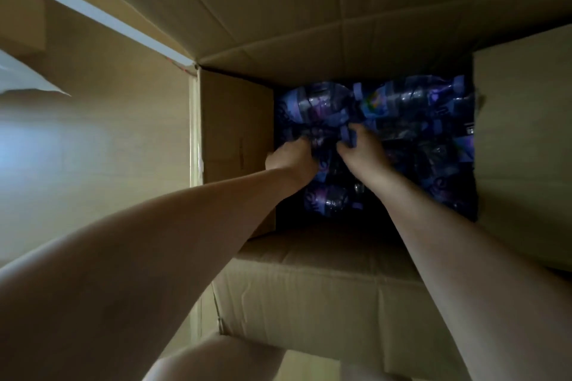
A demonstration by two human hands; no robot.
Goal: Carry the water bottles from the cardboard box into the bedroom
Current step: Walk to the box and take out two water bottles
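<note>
The box (309,288) fills most of the view, open at the top, its four flaps folded outward; the far flap rises toward the top of the picture, the near flap lies toward the person. To its left runs a pale floor (93,148) with a white strip (93,9) along its far edge.

Deep in the box, at the bottom, lies the pack (402,120) of water bottles, wrapped in dark blue and purple film. It spreads from the middle of the box floor to the right wall, its long side running left to right, and it sits well below the rim. The light down there is poor, so single bottles are hard to count.

Both arms reach straight down over the near flap. The left hand (294,158) and the right hand (365,151) sit close together at the pack's left part, each with fingers curled into a bunch of film. Neither is clearly nearer; both already touch it.

The judgement is that the lift must go straight up, since the pack lies directly under the hands and the walls close it in on all sides. The left wall stands just beside the left hand, and the near flap lies beneath both forearms. The film may stretch or tear under the load.
</note>
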